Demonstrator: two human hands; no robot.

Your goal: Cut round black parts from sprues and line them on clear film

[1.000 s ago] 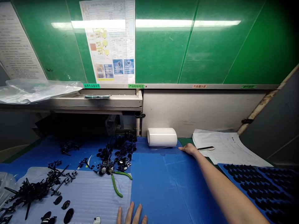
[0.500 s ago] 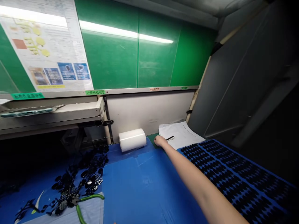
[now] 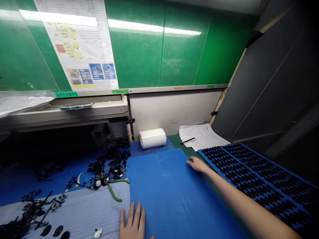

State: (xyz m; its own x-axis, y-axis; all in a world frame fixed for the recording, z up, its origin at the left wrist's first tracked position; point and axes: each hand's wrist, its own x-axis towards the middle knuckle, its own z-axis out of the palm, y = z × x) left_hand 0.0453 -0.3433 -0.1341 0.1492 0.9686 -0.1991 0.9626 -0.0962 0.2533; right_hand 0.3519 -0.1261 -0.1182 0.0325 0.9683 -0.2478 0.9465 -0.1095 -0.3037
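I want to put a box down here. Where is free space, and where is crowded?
The blue board is free between the left hand and right hand, below the white roll. The grey mat has a smaller patch beside the pliers. Crowded: the black plastic parts and the black-filled tray.

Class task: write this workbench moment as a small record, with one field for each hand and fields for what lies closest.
left hand: empty, fingers spread at the edge of a pale corrugated sheet
right hand: empty, resting on a blue corrugated board
near left: green-handled pliers
near right: blue tray of black pieces
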